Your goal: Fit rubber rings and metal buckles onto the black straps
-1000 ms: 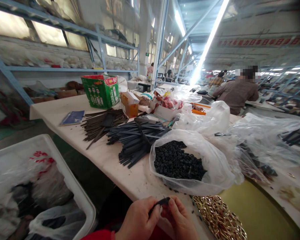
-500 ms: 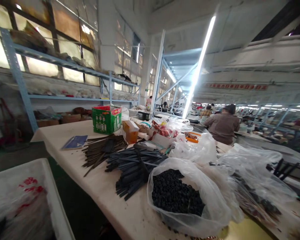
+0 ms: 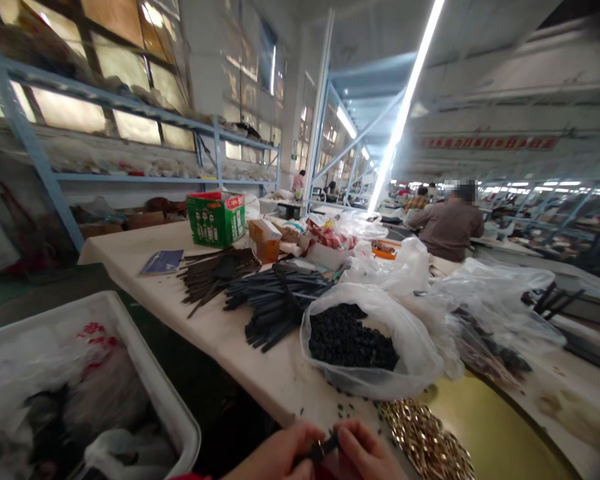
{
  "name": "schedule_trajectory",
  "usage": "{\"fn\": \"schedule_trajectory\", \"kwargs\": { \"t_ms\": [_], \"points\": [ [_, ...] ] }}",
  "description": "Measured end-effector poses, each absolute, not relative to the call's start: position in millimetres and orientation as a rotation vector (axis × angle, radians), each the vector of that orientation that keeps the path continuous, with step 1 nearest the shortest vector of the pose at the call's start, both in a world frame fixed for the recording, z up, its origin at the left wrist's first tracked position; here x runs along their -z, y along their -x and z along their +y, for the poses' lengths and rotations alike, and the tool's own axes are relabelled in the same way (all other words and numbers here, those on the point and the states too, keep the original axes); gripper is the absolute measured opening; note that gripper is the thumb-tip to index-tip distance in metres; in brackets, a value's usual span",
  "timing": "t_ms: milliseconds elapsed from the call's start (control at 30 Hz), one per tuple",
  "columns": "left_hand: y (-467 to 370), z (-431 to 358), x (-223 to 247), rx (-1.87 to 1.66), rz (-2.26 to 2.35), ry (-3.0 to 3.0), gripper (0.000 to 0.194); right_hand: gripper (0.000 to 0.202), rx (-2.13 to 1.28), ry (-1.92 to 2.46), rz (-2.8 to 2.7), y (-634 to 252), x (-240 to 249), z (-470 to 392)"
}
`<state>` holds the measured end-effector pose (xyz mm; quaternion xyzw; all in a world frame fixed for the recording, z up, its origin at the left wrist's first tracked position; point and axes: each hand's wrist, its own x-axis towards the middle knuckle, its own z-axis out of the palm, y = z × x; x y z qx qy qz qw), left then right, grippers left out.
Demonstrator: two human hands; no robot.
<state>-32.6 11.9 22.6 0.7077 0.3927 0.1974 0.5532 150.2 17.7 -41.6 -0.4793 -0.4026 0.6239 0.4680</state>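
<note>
Left hand [image 3: 291, 448], right hand [image 3: 366, 452], one black strip [image 3: 325, 449]
The fingers [image 3: 349, 440] of both are nearly closed, pinching it.

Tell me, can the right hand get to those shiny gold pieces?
Probably yes: the gold pieces lie uncovered close beside the right hand, and nothing seems to block the way, though its fingers are holding a dark strip.

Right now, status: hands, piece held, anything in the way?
Left hand, right hand: both gripping dark strip. Strip between hands, detail blurred. No obstruction seen; gold metal pieces off to the right.
</note>
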Motion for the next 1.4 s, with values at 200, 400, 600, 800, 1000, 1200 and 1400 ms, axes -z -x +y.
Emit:
{"fn": "schedule_trajectory", "kwargs": {
  "t_ms": [200,400,600,800,1000,1200,1400],
  "points": [
    [29,13,-16,-0.546,0.981,-1.551,0.029,0.033,-1.567,1.109,-0.677,-128,38,-2],
    [29,24,-8,-0.474,1.010,-1.542,0.027,0.034,-1.693,0.992,-0.545,-137,35,-4],
    [23,33,-4,-0.422,1.077,-1.485,0.030,0.023,-1.928,0.780,-0.375,-131,36,2],
    [21,40,-1,-0.359,1.127,-1.544,0.036,0.027,-2.007,0.828,-0.346,-131,53,4],
    [24,44,7,-0.310,1.303,-1.684,0.042,0.032,-1.913,0.891,-0.452,-131,64,7],
    [26,39,5,-0.315,1.267,-1.706,0.027,0.033,-1.778,0.949,-0.679,-136,57,8],
    [28,32,2,-0.267,1.069,-1.532,0.025,0.032,-1.401,1.250,-0.782,-139,61,2]
  ]
}}
